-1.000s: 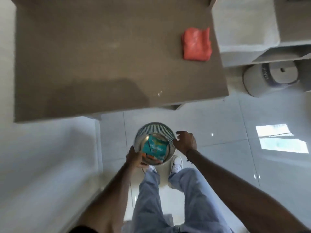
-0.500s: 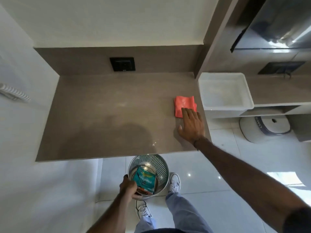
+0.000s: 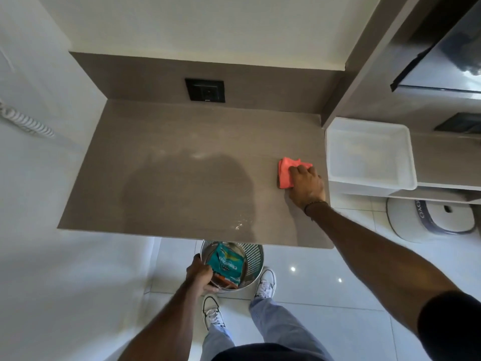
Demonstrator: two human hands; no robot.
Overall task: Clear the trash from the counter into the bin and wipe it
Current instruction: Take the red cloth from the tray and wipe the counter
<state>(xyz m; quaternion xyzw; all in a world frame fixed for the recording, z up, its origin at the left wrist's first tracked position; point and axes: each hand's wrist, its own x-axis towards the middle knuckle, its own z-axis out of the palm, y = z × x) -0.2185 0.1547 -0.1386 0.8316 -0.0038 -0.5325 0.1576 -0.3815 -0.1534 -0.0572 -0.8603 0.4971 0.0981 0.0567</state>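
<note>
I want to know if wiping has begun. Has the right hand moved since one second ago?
Yes. The right hand rose from the bin rim to the counter and now lies on the red cloth, beside the white tray.

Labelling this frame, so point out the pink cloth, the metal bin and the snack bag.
pink cloth (image 3: 285, 170), head view, exposed left part
metal bin (image 3: 253, 256), head view, perforated inner wall
snack bag (image 3: 229, 264), head view, teal front

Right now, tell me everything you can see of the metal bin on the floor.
The bin is a round, shiny metal basket with perforated mesh walls and a solid rim. It is upright or nearly so, at the counter's front edge, its far side tucked beneath the counter. The left hand grips its near-left rim. Inside lie a teal snack packet and some orange packaging. A white shoe is at its right side.
</note>
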